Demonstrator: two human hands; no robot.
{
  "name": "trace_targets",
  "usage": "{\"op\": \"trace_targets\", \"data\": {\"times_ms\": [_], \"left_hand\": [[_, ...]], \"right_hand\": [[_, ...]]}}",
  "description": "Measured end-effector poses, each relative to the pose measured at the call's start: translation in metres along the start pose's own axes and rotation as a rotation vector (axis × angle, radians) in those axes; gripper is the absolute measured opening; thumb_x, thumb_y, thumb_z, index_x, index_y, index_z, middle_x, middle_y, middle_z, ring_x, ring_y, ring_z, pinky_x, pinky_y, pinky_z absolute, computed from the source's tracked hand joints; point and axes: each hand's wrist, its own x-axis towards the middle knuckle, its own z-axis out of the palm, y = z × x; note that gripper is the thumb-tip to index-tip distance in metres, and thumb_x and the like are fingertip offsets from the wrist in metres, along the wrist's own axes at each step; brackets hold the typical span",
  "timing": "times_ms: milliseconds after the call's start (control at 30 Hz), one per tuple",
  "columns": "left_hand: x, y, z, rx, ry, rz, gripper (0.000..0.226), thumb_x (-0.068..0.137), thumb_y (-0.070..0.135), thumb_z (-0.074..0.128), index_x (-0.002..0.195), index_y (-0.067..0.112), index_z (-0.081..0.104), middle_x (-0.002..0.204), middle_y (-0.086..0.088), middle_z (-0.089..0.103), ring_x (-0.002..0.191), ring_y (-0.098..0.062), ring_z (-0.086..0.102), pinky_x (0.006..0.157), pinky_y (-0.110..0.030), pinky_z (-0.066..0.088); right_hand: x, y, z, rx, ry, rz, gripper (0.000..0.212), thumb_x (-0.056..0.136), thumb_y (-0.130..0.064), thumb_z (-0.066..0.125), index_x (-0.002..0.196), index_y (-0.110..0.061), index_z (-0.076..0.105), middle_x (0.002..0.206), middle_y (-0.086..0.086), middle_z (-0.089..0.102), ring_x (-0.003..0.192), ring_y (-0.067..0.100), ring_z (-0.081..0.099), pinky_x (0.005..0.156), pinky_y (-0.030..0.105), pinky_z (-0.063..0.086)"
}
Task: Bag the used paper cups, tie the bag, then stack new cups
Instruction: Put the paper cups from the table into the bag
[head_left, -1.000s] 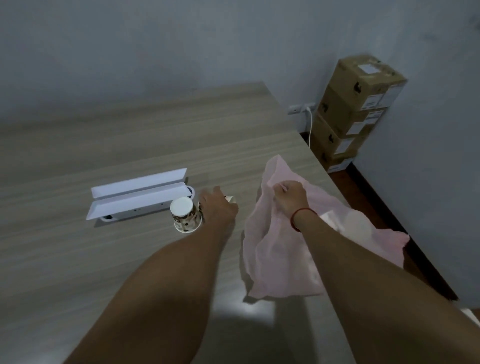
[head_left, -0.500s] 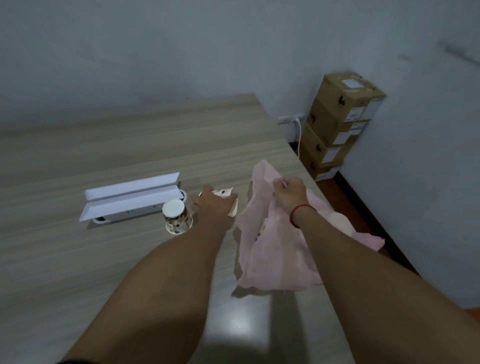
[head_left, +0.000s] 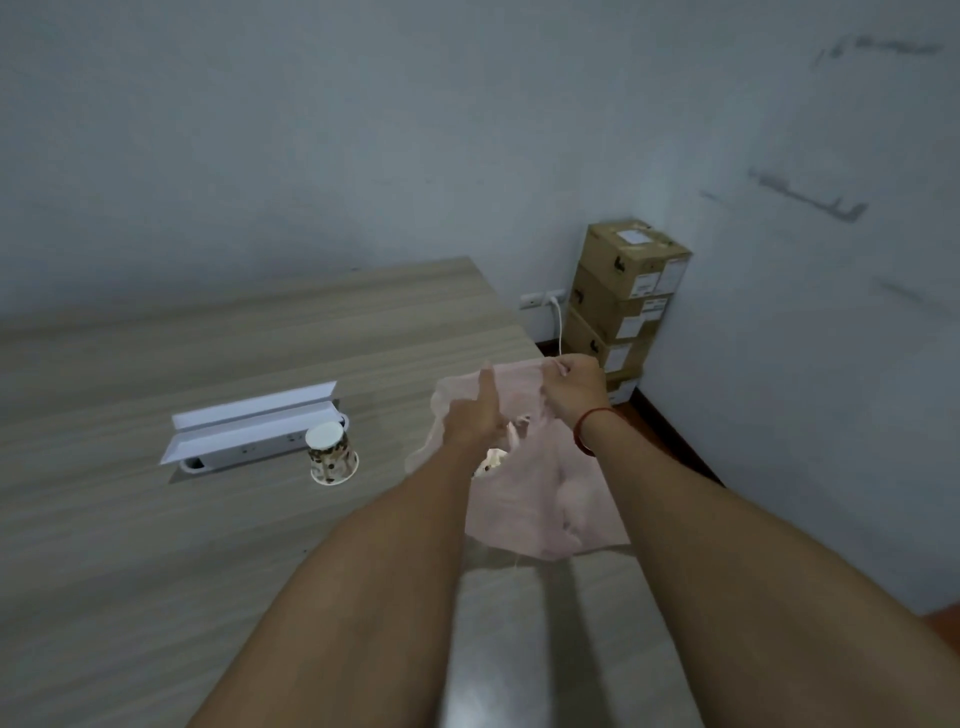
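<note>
A thin pink plastic bag (head_left: 545, 499) stands on the right side of the wooden table (head_left: 156, 545). My right hand (head_left: 574, 387) pinches the bag's top rim and holds it up. At the bag's mouth is my left hand (head_left: 475, 410), index finger stretched out, with nothing visible in its fingers. A patterned paper cup (head_left: 491, 462) shows inside the bag, just below that hand. Another paper cup with brown spots (head_left: 331, 452) stands upside down on the table to the left of the bag.
A white socket box with a raised lid (head_left: 254, 421) is set into the table right behind the upside-down cup. The table's right edge runs just past the bag. Stacked cardboard boxes (head_left: 628, 301) and a wall outlet with a white cable (head_left: 540, 299) are in the corner.
My left hand carried a paper cup from beside the upside-down cup over to the bag, and the cup now lies inside. My right hand lifted the bag's rim higher.
</note>
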Motion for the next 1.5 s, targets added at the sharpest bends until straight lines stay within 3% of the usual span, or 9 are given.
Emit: {"op": "trace_targets", "data": {"times_ms": [100,267,433,567,767,900,1067,1400,1500], "left_hand": [[-0.002,-0.002,-0.007,0.077,0.022,0.035,0.07,0.095,0.056,0.026,0.082,0.001,0.067,0.053,-0.008,0.068,0.043,-0.021,0.064,0.052,-0.026,0.052],[0.014,-0.017,-0.039,0.249,0.119,0.105,0.048,0.089,0.036,0.045,0.1,-0.004,0.069,0.097,-0.022,0.073,0.094,-0.037,0.07,0.086,-0.044,0.058],[0.04,-0.035,-0.079,0.384,0.242,0.113,0.028,0.082,0.026,0.056,0.093,0.003,0.069,0.104,-0.018,0.07,0.103,-0.034,0.066,0.085,-0.036,0.051],[0.066,-0.048,-0.107,0.516,0.351,0.087,0.048,0.086,0.027,0.058,0.13,0.011,0.055,0.127,-0.014,0.061,0.121,-0.033,0.055,0.1,-0.039,0.045],[0.108,-0.072,-0.14,0.622,0.4,0.027,0.057,0.084,0.023,0.06,0.138,0.016,0.044,0.137,-0.013,0.046,0.132,-0.033,0.041,0.108,-0.045,0.038],[0.128,-0.093,-0.151,0.662,0.401,-0.009,0.048,0.085,0.02,0.06,0.132,0.017,0.049,0.145,-0.01,0.035,0.13,-0.035,0.04,0.103,-0.047,0.042],[0.134,-0.092,-0.153,0.594,0.47,0.026,0.049,0.081,0.025,0.072,0.122,0.014,0.048,0.124,-0.014,0.042,0.113,-0.036,0.051,0.09,-0.046,0.05],[0.098,-0.058,-0.126,0.322,0.496,0.139,0.069,0.079,0.037,0.069,0.136,0.01,0.042,0.127,-0.019,0.044,0.116,-0.036,0.051,0.096,-0.045,0.048],[0.082,-0.045,-0.108,0.217,0.446,0.177,0.066,0.082,0.038,0.068,0.134,0.004,0.044,0.129,-0.019,0.051,0.119,-0.035,0.053,0.097,-0.04,0.046]], "right_hand": [[-0.002,0.0,-0.004,-0.008,0.004,0.002,0.029,0.088,-0.011,0.044,0.061,-0.006,0.053,0.087,0.037,0.064,0.086,0.046,0.064,0.081,0.055,0.054],[-0.004,-0.003,0.014,0.014,-0.005,0.0,0.036,0.089,-0.01,0.045,0.053,-0.012,0.042,0.067,0.019,0.053,0.07,0.031,0.056,0.072,0.041,0.05],[0.004,-0.009,0.064,0.03,-0.107,0.014,0.027,0.088,-0.008,0.046,0.061,-0.008,0.047,0.067,0.017,0.049,0.066,0.023,0.05,0.065,0.033,0.041],[0.014,-0.004,0.109,-0.004,-0.149,0.046,0.021,0.087,-0.007,0.045,0.066,-0.007,0.048,0.071,0.024,0.054,0.069,0.024,0.05,0.066,0.037,0.046],[0.032,0.012,0.166,-0.101,-0.219,0.061,0.026,0.088,-0.008,0.046,0.064,-0.002,0.053,0.079,0.032,0.061,0.073,0.031,0.056,0.07,0.037,0.047],[0.038,0.025,0.191,-0.132,-0.251,0.079,0.025,0.089,-0.007,0.046,0.067,0.002,0.056,0.083,0.032,0.064,0.074,0.027,0.054,0.072,0.038,0.048],[0.038,0.035,0.198,-0.144,-0.261,0.085,0.037,0.089,-0.007,0.046,0.053,-0.006,0.043,0.073,0.022,0.054,0.072,0.025,0.051,0.067,0.031,0.038],[0.03,0.007,0.143,-0.065,-0.201,0.05,0.028,0.089,-0.009,0.046,0.061,-0.005,0.049,0.075,0.026,0.056,0.075,0.032,0.053,0.079,0.045,0.05],[0.025,-0.006,0.114,-0.045,-0.151,0.006,0.035,0.087,-0.008,0.046,0.053,-0.011,0.038,0.07,0.018,0.049,0.07,0.025,0.049,0.067,0.034,0.041]]}}
